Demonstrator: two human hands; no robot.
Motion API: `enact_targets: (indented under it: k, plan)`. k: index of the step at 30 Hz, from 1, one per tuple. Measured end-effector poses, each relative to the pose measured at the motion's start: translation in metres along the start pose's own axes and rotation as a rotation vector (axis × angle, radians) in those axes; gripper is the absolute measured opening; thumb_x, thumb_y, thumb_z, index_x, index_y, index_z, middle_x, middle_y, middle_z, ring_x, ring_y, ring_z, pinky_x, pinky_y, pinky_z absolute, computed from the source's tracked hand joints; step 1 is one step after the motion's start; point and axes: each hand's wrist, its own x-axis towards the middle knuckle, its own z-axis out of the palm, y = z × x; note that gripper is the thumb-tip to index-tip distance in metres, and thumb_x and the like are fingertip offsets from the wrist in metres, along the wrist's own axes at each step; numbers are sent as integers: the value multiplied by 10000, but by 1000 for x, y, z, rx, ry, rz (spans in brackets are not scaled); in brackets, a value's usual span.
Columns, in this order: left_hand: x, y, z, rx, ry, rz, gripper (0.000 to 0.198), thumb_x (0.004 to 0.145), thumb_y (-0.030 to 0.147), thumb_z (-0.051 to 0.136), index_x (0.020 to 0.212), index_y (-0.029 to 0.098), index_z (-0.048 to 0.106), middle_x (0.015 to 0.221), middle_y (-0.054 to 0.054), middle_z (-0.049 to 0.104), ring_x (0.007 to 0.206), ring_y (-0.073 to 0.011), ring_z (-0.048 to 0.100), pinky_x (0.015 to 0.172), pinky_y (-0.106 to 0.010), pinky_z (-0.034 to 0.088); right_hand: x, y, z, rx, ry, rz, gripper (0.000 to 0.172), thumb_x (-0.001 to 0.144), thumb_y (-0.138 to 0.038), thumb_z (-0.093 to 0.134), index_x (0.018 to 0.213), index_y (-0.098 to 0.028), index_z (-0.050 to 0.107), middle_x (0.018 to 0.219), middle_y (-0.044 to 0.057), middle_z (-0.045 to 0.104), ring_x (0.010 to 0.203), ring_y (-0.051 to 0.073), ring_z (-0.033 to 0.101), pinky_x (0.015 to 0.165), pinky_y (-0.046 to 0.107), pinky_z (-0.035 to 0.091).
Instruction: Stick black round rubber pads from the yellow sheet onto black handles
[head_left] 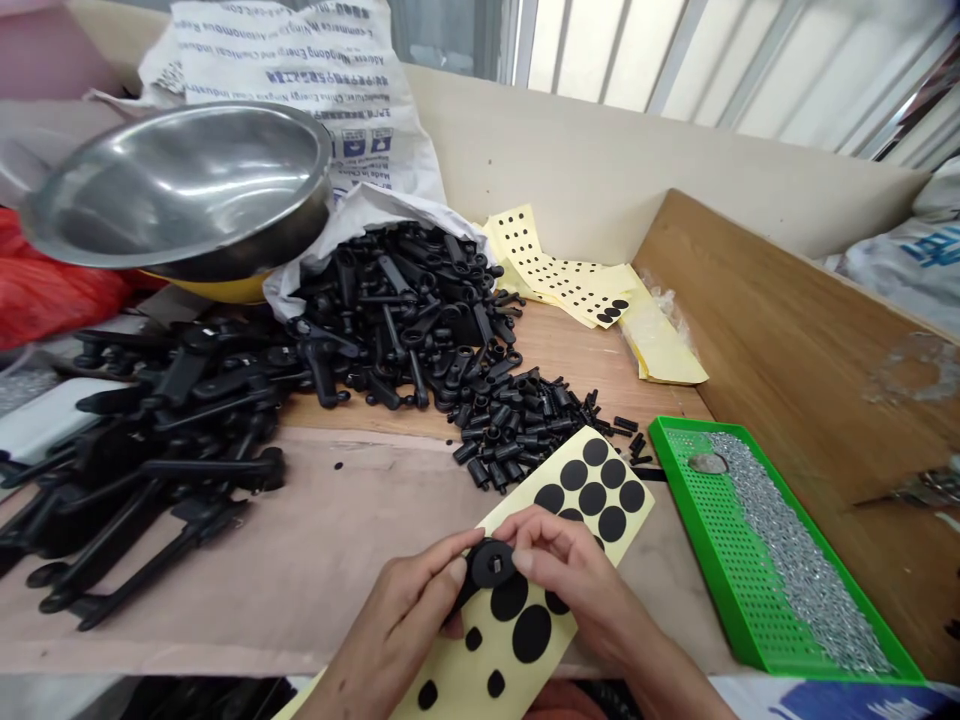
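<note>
My left hand (405, 605) is closed around a black plastic part with a round end (480, 572). A small metallic piece shows at the centre of that end. The fingers of my right hand (566, 560) are pinched at the right edge of the round end, where a black disc appears to lie; whether it is a separate pad I cannot tell. Beneath both hands, a yellow backing sheet (454, 665) carries round black pads (532, 633) of differing sizes.
Black plastic handles (405, 320) spill from a white sack (300, 50); small black cylinders (517, 425) lie in front. More black assemblies (180, 500) are heaped left, below a steel bowl (195, 180). At right, a green tray (720, 560) holds metal pieces beside a wooden board (795, 330).
</note>
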Motion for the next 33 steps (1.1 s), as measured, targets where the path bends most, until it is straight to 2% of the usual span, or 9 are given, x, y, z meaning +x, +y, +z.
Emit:
enact_targets:
  k: [5,11,22,29,33]
  plan:
    - [0,0,1,-5,28,14,459,875,481,436,1194,199,608,614,14,600,604,-160,571,579,-211,472,0,-4,3,-16,12,12,236,688,-344,682,610,-171,542,935,61,583,833,188,513,740,281,383]
    - [-1,7,1,55,38,4,480,863,466,434,1187,161,613,597,4,607,596,-167,578,568,-214,462,0,-6,5,-35,14,31,253,676,-368,689,616,-169,545,938,68,567,844,192,515,750,284,388]
    - [0,-5,1,170,57,72,482,883,457,406,1208,154,593,564,7,595,565,-162,569,542,-213,426,-1,-6,5,-59,3,6,237,702,-361,677,629,-171,555,918,56,570,814,177,513,718,269,402]
    - [0,-4,4,137,88,89,439,872,423,451,1208,183,599,607,4,619,565,-163,569,550,-217,453,0,-4,7,-77,12,-22,201,715,-329,659,634,-176,557,896,48,570,813,174,519,717,270,407]
    - [1,-7,7,108,128,38,412,823,434,547,1156,208,635,691,-4,679,582,-169,575,549,-218,463,0,-4,7,-99,0,-51,204,721,-328,653,634,-178,546,895,48,566,812,173,527,715,270,416]
